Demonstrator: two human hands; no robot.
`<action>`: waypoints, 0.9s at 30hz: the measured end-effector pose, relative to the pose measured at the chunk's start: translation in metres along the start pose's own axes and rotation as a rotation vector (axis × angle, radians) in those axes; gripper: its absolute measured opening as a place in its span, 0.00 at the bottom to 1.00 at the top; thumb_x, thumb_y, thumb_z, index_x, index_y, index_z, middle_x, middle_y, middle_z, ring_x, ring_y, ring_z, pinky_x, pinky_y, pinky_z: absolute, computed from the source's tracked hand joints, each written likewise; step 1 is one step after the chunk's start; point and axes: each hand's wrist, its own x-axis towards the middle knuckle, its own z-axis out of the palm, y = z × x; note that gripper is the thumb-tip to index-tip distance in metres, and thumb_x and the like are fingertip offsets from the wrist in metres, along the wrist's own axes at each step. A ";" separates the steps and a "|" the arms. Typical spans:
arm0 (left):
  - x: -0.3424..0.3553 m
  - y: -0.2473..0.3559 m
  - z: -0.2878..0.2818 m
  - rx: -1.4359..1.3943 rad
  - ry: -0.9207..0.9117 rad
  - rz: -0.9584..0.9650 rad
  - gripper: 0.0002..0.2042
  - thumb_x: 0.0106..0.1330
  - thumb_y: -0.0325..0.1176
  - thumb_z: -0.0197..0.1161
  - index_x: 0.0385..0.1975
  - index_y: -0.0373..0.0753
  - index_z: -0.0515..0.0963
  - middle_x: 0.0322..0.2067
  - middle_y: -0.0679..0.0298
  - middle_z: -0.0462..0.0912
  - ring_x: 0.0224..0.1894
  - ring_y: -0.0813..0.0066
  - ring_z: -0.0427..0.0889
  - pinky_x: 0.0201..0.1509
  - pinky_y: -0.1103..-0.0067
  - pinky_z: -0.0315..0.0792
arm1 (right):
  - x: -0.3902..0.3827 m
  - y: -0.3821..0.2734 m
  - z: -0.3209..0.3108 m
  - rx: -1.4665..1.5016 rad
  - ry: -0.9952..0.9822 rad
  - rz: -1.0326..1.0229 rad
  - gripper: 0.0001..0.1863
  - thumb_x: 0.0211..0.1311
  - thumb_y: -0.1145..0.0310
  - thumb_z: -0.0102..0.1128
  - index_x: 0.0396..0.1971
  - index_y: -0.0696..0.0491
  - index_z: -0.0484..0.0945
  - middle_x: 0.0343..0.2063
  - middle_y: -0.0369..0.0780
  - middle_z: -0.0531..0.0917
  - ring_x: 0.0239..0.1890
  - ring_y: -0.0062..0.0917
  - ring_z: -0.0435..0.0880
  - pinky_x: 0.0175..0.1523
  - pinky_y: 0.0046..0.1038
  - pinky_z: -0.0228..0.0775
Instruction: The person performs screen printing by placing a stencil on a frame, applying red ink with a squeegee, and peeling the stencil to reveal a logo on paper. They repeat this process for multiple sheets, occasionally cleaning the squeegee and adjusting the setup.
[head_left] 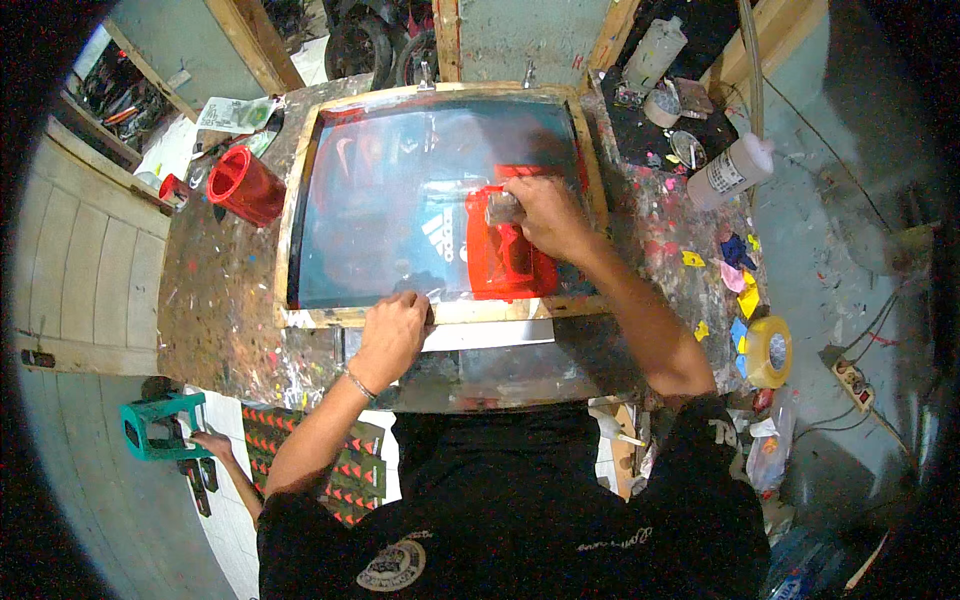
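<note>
A wooden-framed printing screen [597,190] lies on the worktable, its blue-green mesh [365,225] marked with pale stencil shapes. My right hand [550,218] is closed around a squeegee [504,209] on the right half of the mesh. Wet red ink [515,275] spreads over the mesh beside and below the squeegee. At the near side, my left hand [393,332] has its fingers curled over the frame's front edge. Something white and flat [490,335] shows beneath that edge. The squeegee's blade is mostly hidden by my hand and the ink.
Left of the screen stand a red ink tub [245,187] and a small red can [174,190]. A bottle [732,170], bright scraps [741,280] and a tape roll [769,352] are at right. Another person's hand [210,443] is near a green stool [160,425] at lower left.
</note>
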 end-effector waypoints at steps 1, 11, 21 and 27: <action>0.001 -0.001 0.001 0.004 0.004 0.008 0.07 0.56 0.27 0.67 0.32 0.35 0.78 0.34 0.53 0.82 0.39 0.52 0.84 0.42 0.62 0.78 | 0.008 0.009 0.003 -0.007 -0.015 0.034 0.14 0.54 0.80 0.59 0.43 0.57 0.80 0.38 0.51 0.85 0.44 0.50 0.83 0.50 0.45 0.74; 0.002 -0.003 0.001 -0.055 -0.037 -0.017 0.09 0.57 0.32 0.71 0.33 0.36 0.79 0.34 0.53 0.82 0.39 0.51 0.84 0.43 0.61 0.78 | 0.000 0.008 0.021 -0.041 -0.063 0.043 0.16 0.52 0.81 0.55 0.43 0.58 0.77 0.37 0.52 0.83 0.44 0.50 0.81 0.51 0.48 0.72; 0.000 -0.011 0.009 -0.017 -0.002 0.011 0.12 0.57 0.35 0.72 0.36 0.36 0.80 0.35 0.51 0.83 0.36 0.46 0.84 0.39 0.58 0.78 | -0.079 -0.062 0.005 -0.027 -0.050 -0.010 0.13 0.50 0.79 0.59 0.38 0.56 0.75 0.33 0.47 0.81 0.42 0.44 0.80 0.49 0.44 0.70; -0.001 -0.006 0.005 -0.036 0.008 -0.002 0.11 0.57 0.34 0.71 0.33 0.35 0.79 0.34 0.50 0.82 0.37 0.46 0.84 0.40 0.58 0.78 | -0.086 -0.068 0.002 -0.190 -0.113 -0.030 0.11 0.58 0.70 0.56 0.40 0.56 0.77 0.40 0.48 0.82 0.43 0.40 0.81 0.49 0.38 0.72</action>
